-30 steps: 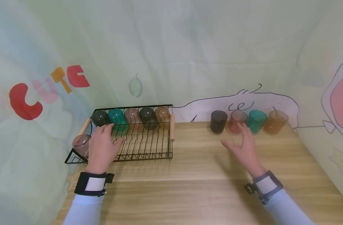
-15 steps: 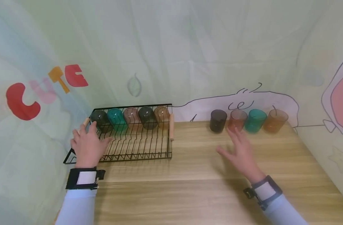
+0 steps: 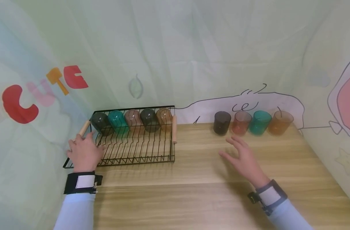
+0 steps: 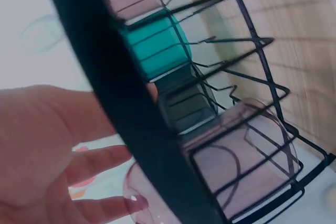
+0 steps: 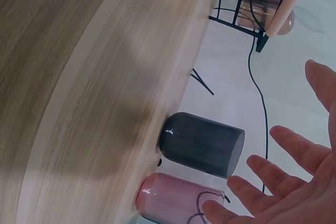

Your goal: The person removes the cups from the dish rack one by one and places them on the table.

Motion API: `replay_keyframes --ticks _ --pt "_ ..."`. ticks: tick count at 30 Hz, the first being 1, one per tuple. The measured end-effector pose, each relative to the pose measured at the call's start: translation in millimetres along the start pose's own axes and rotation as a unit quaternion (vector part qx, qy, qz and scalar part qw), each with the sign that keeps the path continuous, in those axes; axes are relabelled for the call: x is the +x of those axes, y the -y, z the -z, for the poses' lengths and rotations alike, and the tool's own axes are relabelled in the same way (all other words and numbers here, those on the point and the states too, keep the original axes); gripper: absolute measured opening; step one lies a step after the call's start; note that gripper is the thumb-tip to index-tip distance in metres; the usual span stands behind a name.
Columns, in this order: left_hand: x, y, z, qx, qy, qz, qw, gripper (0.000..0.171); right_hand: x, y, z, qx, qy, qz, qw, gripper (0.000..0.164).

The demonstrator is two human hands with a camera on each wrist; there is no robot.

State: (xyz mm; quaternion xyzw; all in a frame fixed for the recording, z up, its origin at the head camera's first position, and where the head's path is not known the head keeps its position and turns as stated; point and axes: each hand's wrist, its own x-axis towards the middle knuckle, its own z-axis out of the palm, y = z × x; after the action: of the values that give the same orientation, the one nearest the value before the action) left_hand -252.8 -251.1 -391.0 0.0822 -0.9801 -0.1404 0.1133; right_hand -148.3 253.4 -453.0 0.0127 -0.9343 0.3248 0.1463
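My left hand [image 3: 84, 155] rests over the front left corner of a black wire rack [image 3: 173, 159], fingers spread. In the left wrist view its fingertips touch a pink glass [image 4: 241, 166] standing in the rack, which the hand hides in the head view. The right hand [image 3: 247, 163] hovers above the table with fingers extended, holding nothing. Just beyond it, in a row, are a dark grey glass [image 3: 222, 123], a pink glass [image 3: 241, 124], a teal glass [image 3: 260, 123] and an amber glass [image 3: 280, 123], all upright.
Along the rack's back row stand several upside-down glasses, among them a teal glass [image 3: 117, 119] and an amber glass [image 3: 164, 118]. Wooden handles [image 3: 174, 129] flank the rack. A printed cloth [image 3: 192, 64] hangs behind the wooden table [image 3: 192, 198].
My left hand has moved left and slightly down, over the pink glass at the rack's front left. The right hand has drawn back a little from the row of glasses.
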Motion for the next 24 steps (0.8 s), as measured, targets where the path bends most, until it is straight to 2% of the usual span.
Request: replay_keyframes --ticks 4,8,11,18,21,24 --pt "0.4 3.8 -2.0 0.009 -0.007 0.014 0.9998 0.058 -0.4 1.9 0.5 0.001 0.006 -0.001 1.0 0.067" --pt "0.1 5.3 -2.5 0.018 -0.028 0.012 0.9994 0.05 -0.3 3.5 1.1 0.003 0.014 -0.005 1.0 0.066" --pt "-0.9 5.2 -1.8 0.018 -0.052 0.006 0.9985 0.043 -0.3 4.2 1.2 0.003 0.015 -0.006 1.0 0.066" --pt "-3.9 3.4 0.7 0.011 -0.076 -0.017 0.9969 0.04 -1.4 7.1 2.6 0.015 0.008 0.002 1.0 0.062" --pt "-7.0 -1.2 2.6 0.003 -0.092 -0.033 0.9952 0.029 -1.7 8.4 3.4 0.015 0.007 0.002 1.0 0.062" --pt "-11.6 -9.8 6.7 -0.006 -0.093 -0.043 0.9947 0.027 -1.9 9.9 4.3 0.016 0.008 0.001 1.0 0.063"
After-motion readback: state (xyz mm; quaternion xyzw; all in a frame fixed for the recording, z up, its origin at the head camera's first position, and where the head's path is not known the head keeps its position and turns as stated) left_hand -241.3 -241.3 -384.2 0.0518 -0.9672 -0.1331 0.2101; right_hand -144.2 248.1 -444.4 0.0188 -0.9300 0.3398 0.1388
